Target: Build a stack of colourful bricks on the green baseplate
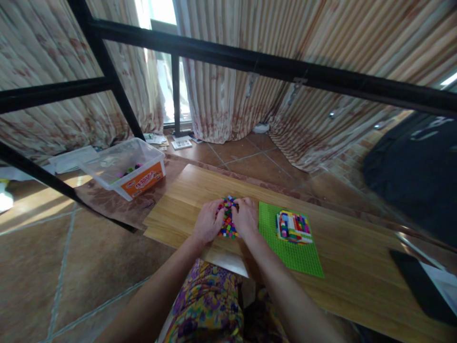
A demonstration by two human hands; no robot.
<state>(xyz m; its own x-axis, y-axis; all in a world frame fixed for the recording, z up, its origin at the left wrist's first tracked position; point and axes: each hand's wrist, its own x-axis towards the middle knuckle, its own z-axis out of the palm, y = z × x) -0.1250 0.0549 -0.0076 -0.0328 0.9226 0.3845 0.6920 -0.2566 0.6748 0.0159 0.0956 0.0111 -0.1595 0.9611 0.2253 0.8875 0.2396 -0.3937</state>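
A pile of small toy bricks in many colours lies on the wooden table between my two hands. My left hand rests along the pile's left side, its thumb apart from the fingers and touching the bricks. Along the right side is my right hand, curved the same way with its thumb against the bricks. Both are loosely cupped, and no brick is visibly gripped; the fingertips are partly hidden. Right of my right hand lies a green baseplate carrying a multicoloured brick build with white, red, yellow and blue parts.
A clear plastic box with an orange label and some bricks inside stands beyond the table's left end. At the right end of the wooden table lies a dark flat object with papers. A black metal frame crosses before the curtains.
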